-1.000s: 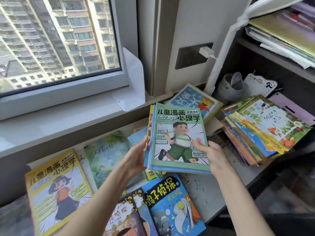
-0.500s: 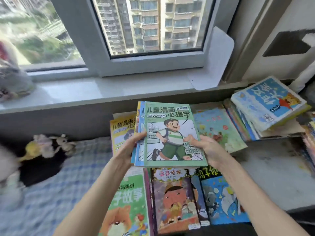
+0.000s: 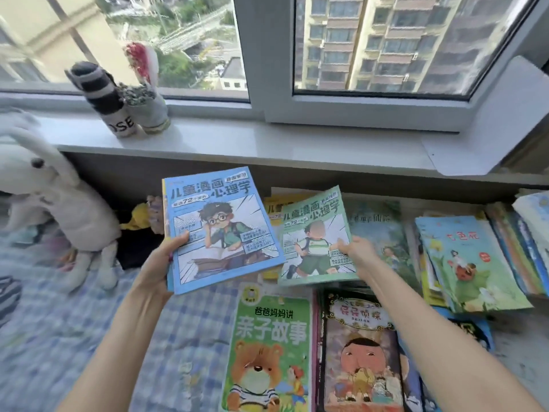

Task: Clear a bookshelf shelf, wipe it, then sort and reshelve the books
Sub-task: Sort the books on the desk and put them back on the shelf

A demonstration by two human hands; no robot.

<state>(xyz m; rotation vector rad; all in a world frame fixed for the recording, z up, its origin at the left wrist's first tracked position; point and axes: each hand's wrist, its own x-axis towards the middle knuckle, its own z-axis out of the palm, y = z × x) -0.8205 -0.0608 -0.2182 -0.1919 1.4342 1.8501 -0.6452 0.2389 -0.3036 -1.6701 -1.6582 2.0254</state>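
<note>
My left hand [image 3: 162, 261] grips a small stack of thin comic books by its lower left edge; the top one is a blue book [image 3: 221, 227] with a boy in glasses on its cover. My right hand [image 3: 358, 254] pinches a green comic book [image 3: 315, 233] at its right edge and holds it low over a yellow comic book [image 3: 274, 208], of which only the top shows. In front of me lie a green bear storybook [image 3: 269, 352] and a dark detective book [image 3: 361, 352]. A pile with a flower book [image 3: 469, 263] on top sits to the right.
A white windowsill [image 3: 267, 141] runs across the back with two small wrapped bouquets [image 3: 124, 96] on it. A white plush rabbit [image 3: 56, 200] and smaller toys lie at the left on a blue checked sheet [image 3: 89, 322]. More book stacks [image 3: 531, 233] sit at the far right.
My view swung left from the shelf to the bed. The green book, which topped the stack held in both hands, is now apart in my right hand; the left keeps the rest.
</note>
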